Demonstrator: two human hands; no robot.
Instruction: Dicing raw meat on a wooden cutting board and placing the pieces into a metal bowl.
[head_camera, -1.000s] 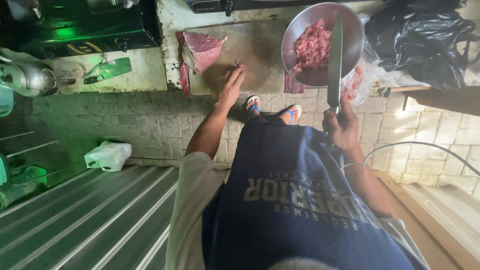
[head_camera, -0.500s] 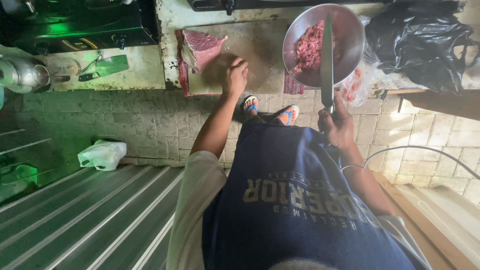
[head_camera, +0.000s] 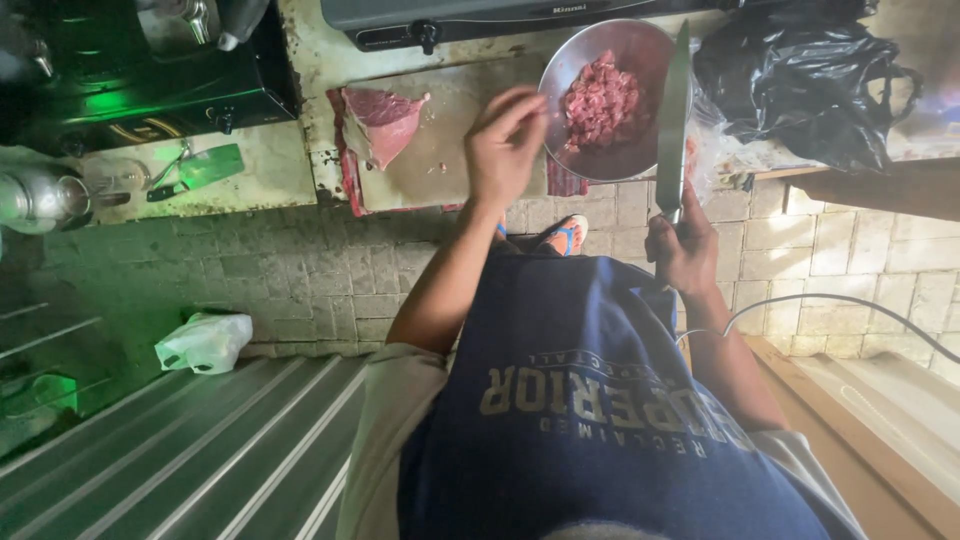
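The right hand (head_camera: 685, 245) is closed round the handle of a long knife (head_camera: 673, 110), blade standing toward twelve o'clock across the rim of the metal bowl (head_camera: 570, 70) of chopped meat (head_camera: 598, 100). The left hand (head_camera: 505, 145) hovers loosely curled and empty over the cutting board (head_camera: 445, 160), at ten o'clock from the knife grip and nearer to the red slab of meat (head_camera: 378, 120), which lies at nine o'clock from it, nothing between. A black plastic bag (head_camera: 800, 80) bulges at two o'clock from the knife; a stove (head_camera: 480, 15) runs behind.
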